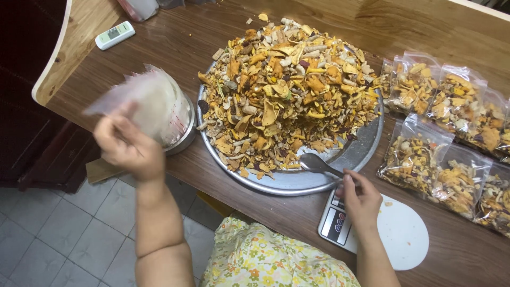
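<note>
My left hand (pixel 129 146) grips a clear empty plastic bag (pixel 141 101), blurred, held over a metal bowl (pixel 183 135) with more bags in it. Held in my right hand (pixel 360 199) is a metal spoon (pixel 317 165) by its handle, its bowl resting on the bare rim area of a large round metal tray (pixel 350 154). On the tray lies a big heap of mixed dried fruit chips (pixel 284 90), yellow, orange and brown. My right hand hovers over a white kitchen scale (pixel 396 231) with a dark display.
Several filled clear bags of the mix (pixel 451 138) lie at the right on the brown wooden table (pixel 175 42). A white remote control (pixel 115 35) lies at the far left. Tiled floor (pixel 64 234) shows below the table's edge.
</note>
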